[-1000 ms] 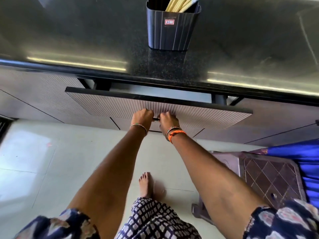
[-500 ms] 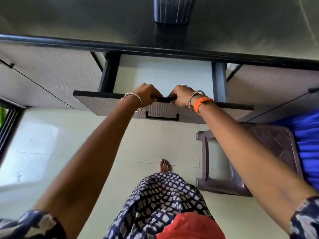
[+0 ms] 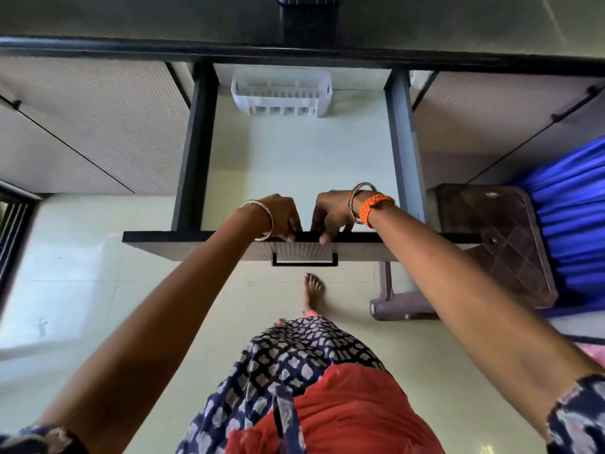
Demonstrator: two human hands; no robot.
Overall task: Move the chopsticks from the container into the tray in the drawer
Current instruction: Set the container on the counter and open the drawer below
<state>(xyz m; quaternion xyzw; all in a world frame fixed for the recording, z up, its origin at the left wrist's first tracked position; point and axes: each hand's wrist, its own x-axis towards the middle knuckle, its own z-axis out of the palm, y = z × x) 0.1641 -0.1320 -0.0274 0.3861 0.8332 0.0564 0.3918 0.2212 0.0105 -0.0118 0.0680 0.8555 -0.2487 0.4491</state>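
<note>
On the drawer [image 3: 304,165] front's top edge, left hand [image 3: 278,217] and right hand [image 3: 330,214] both curl, gripping it.

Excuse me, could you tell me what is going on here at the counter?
A person stands at a dark counter with a drawer pulled out. Both the left hand and right hand curl over the top edge of the drawer front. A white tray sits at the back of the drawer, apparently empty. The black container stands on the counter above, mostly out of frame; no chopsticks are visible, so none have been moved yet.
</note>
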